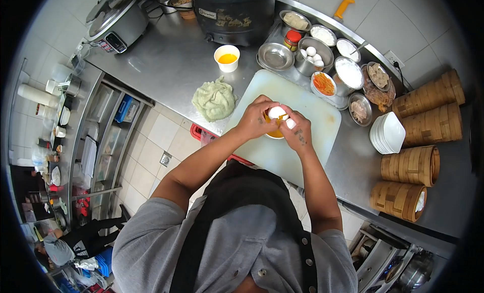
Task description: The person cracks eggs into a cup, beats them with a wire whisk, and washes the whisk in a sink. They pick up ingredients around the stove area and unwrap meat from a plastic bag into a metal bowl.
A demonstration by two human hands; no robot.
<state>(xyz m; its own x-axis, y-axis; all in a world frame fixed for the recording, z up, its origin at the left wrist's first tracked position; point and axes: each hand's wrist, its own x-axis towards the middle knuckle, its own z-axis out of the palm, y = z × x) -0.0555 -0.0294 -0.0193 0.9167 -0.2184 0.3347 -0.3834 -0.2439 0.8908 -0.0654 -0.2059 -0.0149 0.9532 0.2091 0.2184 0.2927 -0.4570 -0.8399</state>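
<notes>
Head camera: nearest to us are our grey shirt (237, 242) and black apron (247, 184), and beyond them both our forearms reach over a pale cutting board (315, 116). Our left hand (255, 119) and right hand (297, 131) are drawn close together, fingers closed on a broken egg: the left has the larger white shell piece (276, 112), the right a smaller shell piece (290, 123). Orange-yellow egg shows between them, above a small bowl (275, 135) that our hands partly hide. We cannot tell whether the shell pieces are fully parted.

Left of the board we have a crumpled green cloth (214, 99), and past it a white tub (227, 58) with yellow egg inside. To our right stand stacked white dishes (387, 133) and bamboo steamers (409, 166). Beyond the board we see an empty metal dish (276, 56), a metal bowl (315, 55) of whole eggs, a red-lidded jar (292, 40), a bowl of orange shreds (323, 84) and bowls of white powder (349, 73).

Farther back sit a big dark pot (234, 16) and a grey cooker (118, 23). Well off to our left, another person (75, 242) in dark trousers stands by shelving (103, 137).
</notes>
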